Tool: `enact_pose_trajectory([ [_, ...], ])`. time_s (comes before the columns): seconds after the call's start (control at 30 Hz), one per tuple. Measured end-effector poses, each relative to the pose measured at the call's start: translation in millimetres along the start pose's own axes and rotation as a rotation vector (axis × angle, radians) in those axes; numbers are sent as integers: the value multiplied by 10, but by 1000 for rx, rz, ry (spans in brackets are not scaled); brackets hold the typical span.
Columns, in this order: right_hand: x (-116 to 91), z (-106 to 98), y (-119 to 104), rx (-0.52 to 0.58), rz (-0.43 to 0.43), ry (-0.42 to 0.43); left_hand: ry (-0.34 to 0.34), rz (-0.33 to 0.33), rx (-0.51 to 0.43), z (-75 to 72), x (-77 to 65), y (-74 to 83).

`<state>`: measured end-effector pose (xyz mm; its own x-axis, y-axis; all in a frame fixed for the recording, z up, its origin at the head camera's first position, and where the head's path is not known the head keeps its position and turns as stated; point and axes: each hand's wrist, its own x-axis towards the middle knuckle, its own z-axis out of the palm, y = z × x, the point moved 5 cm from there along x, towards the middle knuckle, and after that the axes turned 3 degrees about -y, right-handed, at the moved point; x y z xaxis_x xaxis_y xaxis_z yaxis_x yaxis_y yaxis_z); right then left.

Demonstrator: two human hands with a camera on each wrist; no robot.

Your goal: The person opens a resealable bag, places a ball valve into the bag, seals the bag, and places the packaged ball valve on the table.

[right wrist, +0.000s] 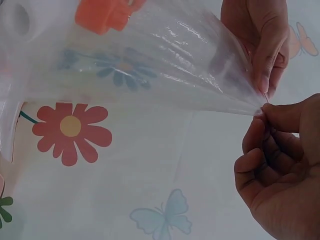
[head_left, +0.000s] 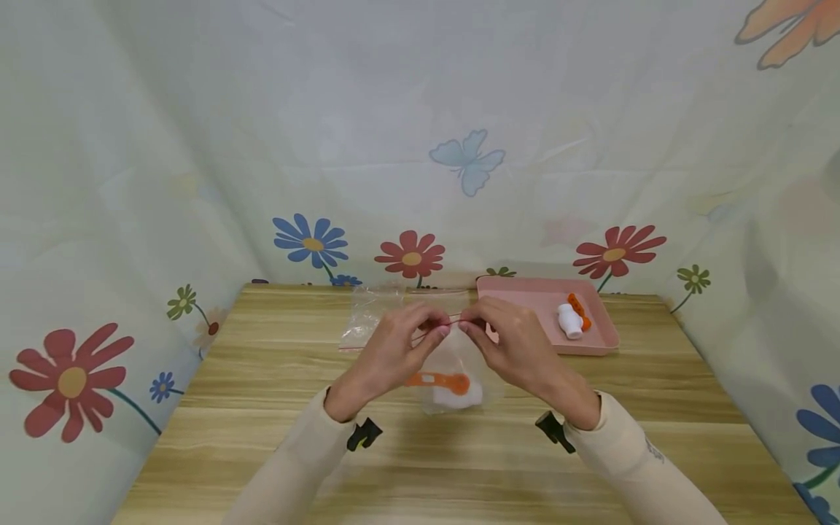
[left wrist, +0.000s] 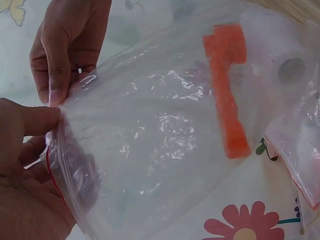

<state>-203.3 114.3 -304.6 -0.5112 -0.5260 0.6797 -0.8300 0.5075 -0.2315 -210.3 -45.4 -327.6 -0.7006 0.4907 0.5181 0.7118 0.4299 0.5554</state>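
Note:
A clear zip bag (left wrist: 145, 135) with a red line along its mouth hangs between my two hands. My left hand (head_left: 402, 341) pinches the mouth between thumb and fingers. Close beside it, fingertips almost meeting, my right hand (head_left: 518, 344) pinches the same edge, its thumb on the seal in the right wrist view. Low inside the bag lie an orange handle-like plastic piece (left wrist: 227, 95) and a white tubular fitting (left wrist: 270, 52) with a round opening. The bag's film blurs their outlines.
On the back right of the wooden table (head_left: 262, 408) stands a pink tray (head_left: 525, 289), holding a white fitting (head_left: 569, 321) and an orange handle (head_left: 576, 302). Another clear zip bag (head_left: 367, 317) lies flat at the back, left of my hands. A flowered curtain (head_left: 367, 146) rises behind the table.

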Motion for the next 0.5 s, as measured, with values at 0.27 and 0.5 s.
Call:
enact_pose_trajectory([
  [0.27,-8,-18,-28,11,-11,-12,-13,19,35,9,3,19],
  [0.5,-14,-79,-16,-6,16,-4,-22,-23,32,-40,-49,-17],
])
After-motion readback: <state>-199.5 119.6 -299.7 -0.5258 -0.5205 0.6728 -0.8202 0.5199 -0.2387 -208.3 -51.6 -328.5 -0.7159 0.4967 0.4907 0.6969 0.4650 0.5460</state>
